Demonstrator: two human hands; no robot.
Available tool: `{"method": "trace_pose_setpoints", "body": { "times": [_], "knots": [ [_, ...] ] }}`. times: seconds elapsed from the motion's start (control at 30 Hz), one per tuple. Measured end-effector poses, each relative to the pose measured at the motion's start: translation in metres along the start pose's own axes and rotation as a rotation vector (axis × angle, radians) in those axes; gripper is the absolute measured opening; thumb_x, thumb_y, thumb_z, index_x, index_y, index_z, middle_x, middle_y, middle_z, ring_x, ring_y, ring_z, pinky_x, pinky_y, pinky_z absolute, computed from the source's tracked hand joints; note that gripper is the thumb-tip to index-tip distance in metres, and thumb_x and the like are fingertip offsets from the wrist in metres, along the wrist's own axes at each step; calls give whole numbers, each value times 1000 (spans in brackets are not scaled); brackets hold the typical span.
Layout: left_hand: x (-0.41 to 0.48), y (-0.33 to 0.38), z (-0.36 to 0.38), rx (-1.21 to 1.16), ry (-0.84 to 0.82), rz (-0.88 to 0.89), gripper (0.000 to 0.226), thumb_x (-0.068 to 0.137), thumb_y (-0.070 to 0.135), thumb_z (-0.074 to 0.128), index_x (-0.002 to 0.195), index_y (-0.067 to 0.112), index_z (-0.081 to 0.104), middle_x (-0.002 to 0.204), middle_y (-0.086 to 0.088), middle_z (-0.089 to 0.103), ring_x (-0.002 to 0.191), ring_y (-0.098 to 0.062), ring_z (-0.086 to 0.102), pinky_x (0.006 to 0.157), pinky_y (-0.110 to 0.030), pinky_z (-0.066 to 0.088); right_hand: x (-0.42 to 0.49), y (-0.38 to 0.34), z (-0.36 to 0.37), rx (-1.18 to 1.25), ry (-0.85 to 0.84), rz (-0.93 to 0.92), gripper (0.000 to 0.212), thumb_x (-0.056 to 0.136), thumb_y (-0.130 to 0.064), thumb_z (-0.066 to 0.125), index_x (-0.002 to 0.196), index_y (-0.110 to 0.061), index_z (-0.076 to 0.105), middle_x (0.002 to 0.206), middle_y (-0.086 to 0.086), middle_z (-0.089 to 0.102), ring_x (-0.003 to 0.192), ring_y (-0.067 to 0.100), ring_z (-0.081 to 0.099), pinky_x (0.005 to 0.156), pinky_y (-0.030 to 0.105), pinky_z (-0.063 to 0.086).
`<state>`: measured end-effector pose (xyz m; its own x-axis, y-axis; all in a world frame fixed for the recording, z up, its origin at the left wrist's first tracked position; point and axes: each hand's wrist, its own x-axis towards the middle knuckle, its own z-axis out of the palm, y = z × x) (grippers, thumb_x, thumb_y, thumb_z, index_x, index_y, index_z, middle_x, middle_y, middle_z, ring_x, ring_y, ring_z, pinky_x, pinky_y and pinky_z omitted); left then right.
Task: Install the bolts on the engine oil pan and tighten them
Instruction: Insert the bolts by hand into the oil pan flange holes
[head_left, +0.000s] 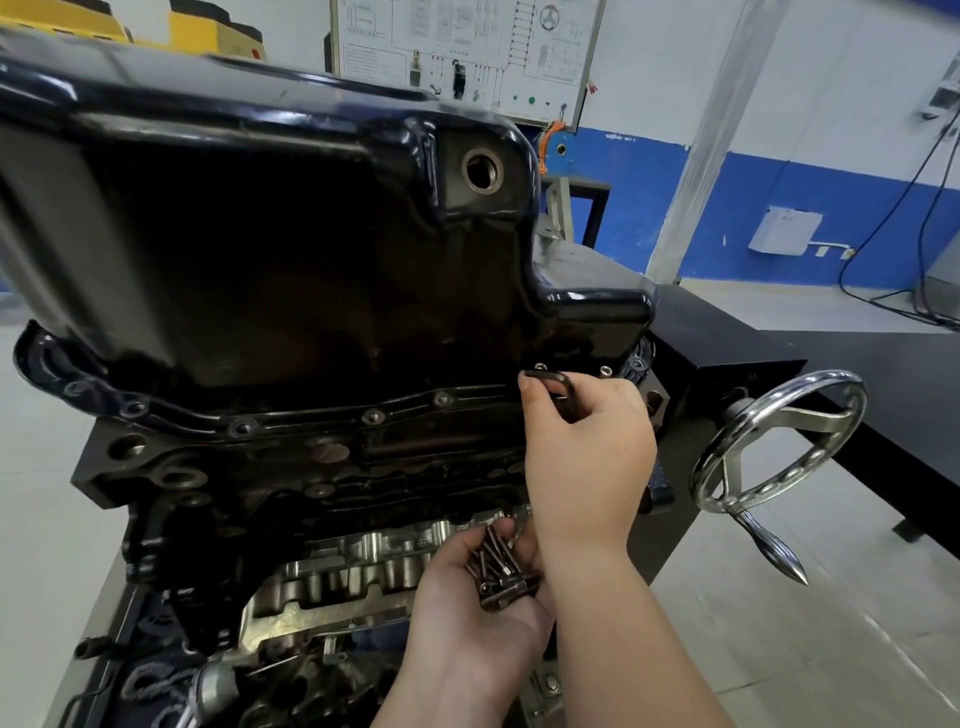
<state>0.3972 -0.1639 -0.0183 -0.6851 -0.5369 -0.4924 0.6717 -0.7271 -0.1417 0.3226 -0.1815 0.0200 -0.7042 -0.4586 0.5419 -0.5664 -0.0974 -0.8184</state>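
Your right hand (587, 447): fingers curled round a bent hex key (546, 375), held at the right end of the oil pan (260, 218) flange. Your left hand (467, 629): cupped palm-up below, holding loose bolts (501, 571). Further bolts sit along the flange.

The glossy black pressed-metal oil pan (260, 208) showed a navy sheen along its edges; its round drain bore (483, 170) was dull bronze. The loose cylindrical steel bolts (501, 569) were dark brown-grey. The bent L-shaped metal hex key (556, 382) was black. The cast aluminium engine section (363, 566) was bright silver, as was the spoked chrome handwheel (779, 441). The painted rear wall (779, 208) was white above a plain blue band. The boxy machine housing (208, 31) was yellow.
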Motion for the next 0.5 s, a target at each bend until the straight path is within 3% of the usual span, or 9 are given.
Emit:
{"method": "trace_pose_setpoints", "body": {
  "times": [0.13,0.27,0.43,0.5],
  "knots": [
    [-2,0,3,-14,12,-6,20,88,14,46,75,1,55,56,-19,61,44,-29,63,40,-40,52,3,-2,2,29,-10,73,25,80,-31,72,60,-34,56,66,-11,60,63,4,55,59,13,38],
    [-4,0,4,-29,18,-4,17,86,11,47,75,0,55,55,-19,61,43,-30,63,38,-39,50,7,0,0,74,-28,122,21,77,-34,75,62,-27,61,42,-14,44,42,2,44,48,7,36],
    [-6,-1,4,-21,13,9,18,87,11,45,74,1,54,53,-19,60,41,-31,62,36,-39,50,7,0,-2,72,-67,100,19,76,-36,75,64,-28,62,43,-10,38,43,5,40,46,10,36],
    [-6,-1,3,-7,2,13,20,88,12,45,73,1,54,53,-19,61,41,-31,62,37,-39,50,7,1,-4,65,-82,81,18,77,-37,74,65,-30,62,46,-5,44,47,6,43,47,14,38]
  ]
}}
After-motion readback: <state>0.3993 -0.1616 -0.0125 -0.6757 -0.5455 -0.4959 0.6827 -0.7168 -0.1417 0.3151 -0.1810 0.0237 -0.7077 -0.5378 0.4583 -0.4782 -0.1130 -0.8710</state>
